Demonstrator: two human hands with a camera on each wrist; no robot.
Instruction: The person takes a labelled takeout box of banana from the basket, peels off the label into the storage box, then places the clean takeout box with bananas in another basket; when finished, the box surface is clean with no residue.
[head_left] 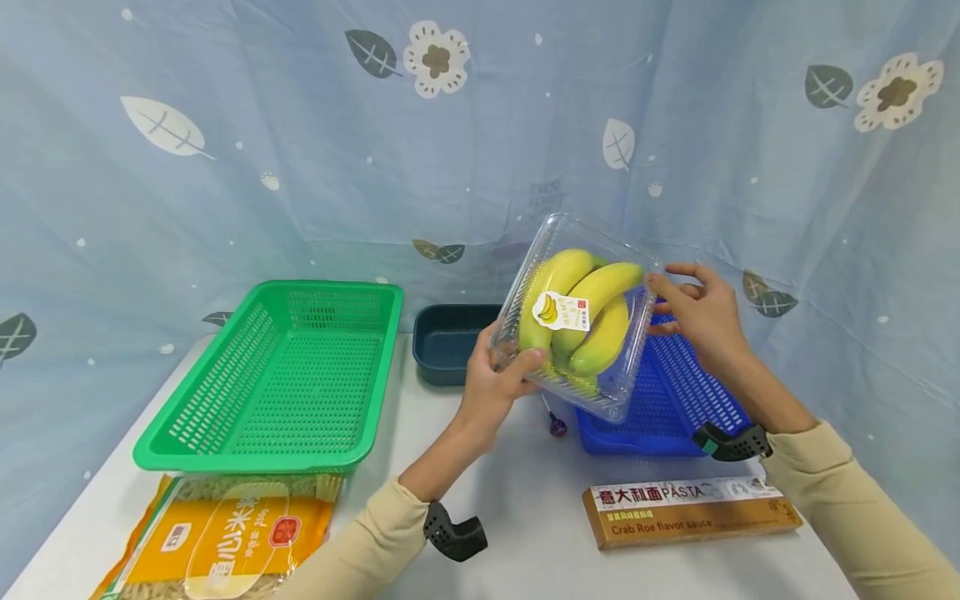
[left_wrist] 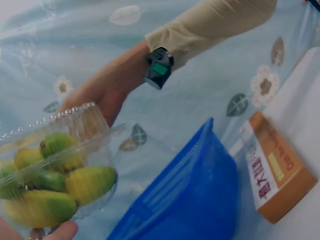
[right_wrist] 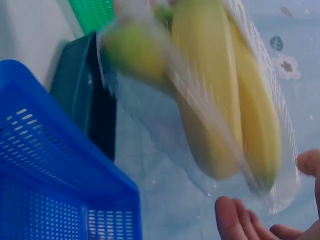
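Several yellow-green bananas [head_left: 606, 297] with a white label [head_left: 567, 314] fill a clear plastic clamshell box [head_left: 626, 385], tilted in the air above the table. My left hand [head_left: 491, 379] grips its lower left corner, thumb over the front. At the upper right edge is my right hand [head_left: 703, 315], fingers spread and loosely bent. The right wrist view has its fingertips [right_wrist: 229, 212] below the box's corner and the thumb [right_wrist: 307, 162] right by its ridged edge. In the left wrist view the bananas [left_wrist: 60, 177] show through the plastic, with my left thumb [left_wrist: 65, 231] at the bottom.
A blue basket [head_left: 637, 446] stands behind and below the box. On the left is a green basket [head_left: 247, 462], with an orange food bag [head_left: 168, 575] before it. A dark teal bin [head_left: 442, 375] sits between. A lollipop [head_left: 557, 427] and a pasta box [head_left: 690, 521] lie in front.
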